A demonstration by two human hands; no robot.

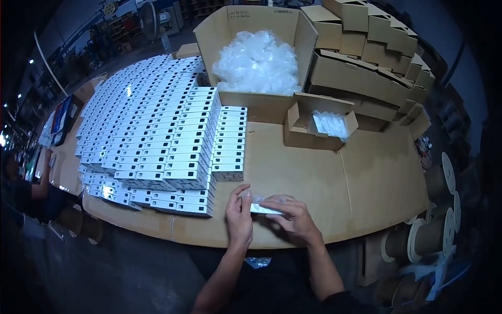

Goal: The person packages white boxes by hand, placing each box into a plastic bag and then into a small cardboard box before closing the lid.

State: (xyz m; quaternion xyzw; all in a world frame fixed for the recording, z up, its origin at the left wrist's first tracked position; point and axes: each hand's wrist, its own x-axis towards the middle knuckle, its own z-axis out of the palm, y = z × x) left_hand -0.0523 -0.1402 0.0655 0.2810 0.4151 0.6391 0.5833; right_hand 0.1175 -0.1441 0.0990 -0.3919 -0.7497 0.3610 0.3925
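Between my hands, above the table's front edge, is a small flat white box (266,210) with clear plastic film (259,199) along its top. My left hand (240,217) has its fingers raised and closes on the left end of the box. From the right, my right hand (295,214) grips the same box, fingers over the top and thumb below. To the left rise stacked rows of white boxes (183,167) with small dark squares on their ends. The underside of the held box is hidden.
A large carton (308,39) holds a heap of clear plastic bags (259,63). In front stands a small carton (308,140) with clear packets (330,124). Folded brown cartons (361,78) are piled at the back right. Spools (418,239) stand on the right; a person (36,183) is at far left.
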